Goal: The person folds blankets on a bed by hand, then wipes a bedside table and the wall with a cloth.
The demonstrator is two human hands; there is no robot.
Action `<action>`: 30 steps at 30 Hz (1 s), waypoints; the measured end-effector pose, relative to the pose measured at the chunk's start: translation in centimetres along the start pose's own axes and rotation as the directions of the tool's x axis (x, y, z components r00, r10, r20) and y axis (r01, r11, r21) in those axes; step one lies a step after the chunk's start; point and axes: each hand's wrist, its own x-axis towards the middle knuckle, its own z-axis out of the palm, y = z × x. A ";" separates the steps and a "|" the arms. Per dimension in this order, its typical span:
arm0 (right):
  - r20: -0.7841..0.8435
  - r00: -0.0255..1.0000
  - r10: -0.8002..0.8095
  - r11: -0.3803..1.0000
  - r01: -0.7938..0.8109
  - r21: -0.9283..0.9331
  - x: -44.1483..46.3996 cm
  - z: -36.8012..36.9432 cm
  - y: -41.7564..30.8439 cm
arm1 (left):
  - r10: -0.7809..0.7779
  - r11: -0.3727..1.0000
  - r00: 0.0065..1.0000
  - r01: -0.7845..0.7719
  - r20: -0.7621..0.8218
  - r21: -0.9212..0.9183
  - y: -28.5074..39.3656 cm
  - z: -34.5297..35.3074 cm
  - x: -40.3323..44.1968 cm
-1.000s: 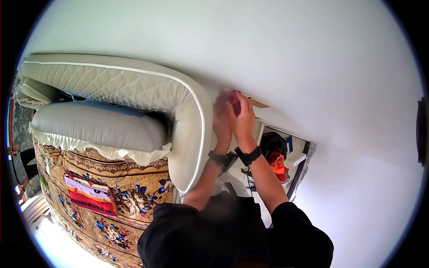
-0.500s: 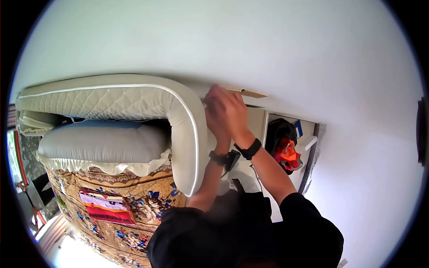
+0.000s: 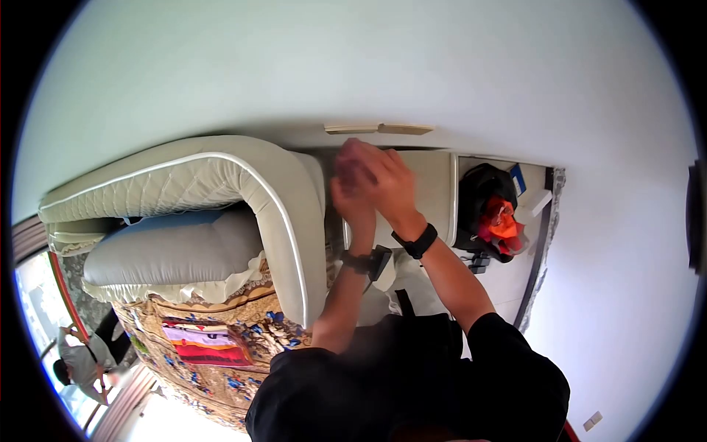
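My left hand (image 3: 352, 202) and my right hand (image 3: 392, 183) are together over a cream bedside cabinet (image 3: 434, 184). Their fingers are closed around a small, blurred, dark reddish-purple thing (image 3: 349, 160), which may be a crumpled cloth; the palms hide most of it. Just beyond the fingertips, on the wall, is a pale switch or socket plate (image 3: 405, 129). Left of my hands stands the padded beige headboard (image 3: 239, 158) of a bed.
A grey pillow (image 3: 173, 247) and a flowered bedspread (image 3: 280, 335) cover the bed. To the right, a black bag (image 3: 475, 188) and an orange-red bundle (image 3: 502, 221) lie on the floor. Another person (image 3: 88, 361) is at the far left, near a window.
The view has shifted, so more of the wall plate and cabinet show. My hands remain together, now a little below the plate. The other person is more visible.
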 end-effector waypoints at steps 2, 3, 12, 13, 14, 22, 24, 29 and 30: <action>-0.049 0.998 0.045 0.996 -0.041 0.075 -0.4 0.1 0.6 | 0.042 0.999 0.999 -0.042 0.032 -0.016 -0.4 0.3 0.3; -0.093 0.991 0.096 0.989 -0.084 0.122 -0.6 0.1 1.2 | 0.060 0.998 0.997 -0.059 0.050 -0.026 -0.3 0.8 0.5; -0.319 0.899 0.300 0.932 -0.205 0.299 -2.0 -0.7 7.4 | 0.145 0.925 0.949 -0.231 0.281 0.302 0.9 7.1 0.0; -0.309 0.878 0.366 0.903 -0.254 0.348 -2.3 -0.2 7.6 | 0.170 0.905 0.944 -0.263 0.284 0.334 0.0 7.0 0.4; -0.298 0.853 0.429 0.868 -0.299 0.396 -2.6 0.4 7.8 | 0.196 0.883 0.937 -0.297 0.290 0.364 -1.1 6.7 0.9; 0.170 0.814 0.556 0.769 -0.581 0.266 -7.8 6.5 11.0 | -0.105 0.903 0.972 0.003 0.212 0.430 -10.5 -0.8 2.8; 0.260 0.756 0.601 0.722 -0.653 0.228 -11.0 8.1 12.4 | -0.210 0.848 0.959 0.083 0.188 0.523 -12.5 -3.2 1.7; 0.286 0.654 0.700 0.615 -0.756 0.223 -21.8 11.5 18.1 | -0.309 0.714 0.889 -0.019 0.339 0.699 -20.6 -6.3 -3.0; 0.285 0.624 0.727 0.606 -0.779 0.160 -24.1 11.9 18.9 | -0.350 0.703 0.853 -0.033 0.386 0.711 -22.7 -7.0 -4.0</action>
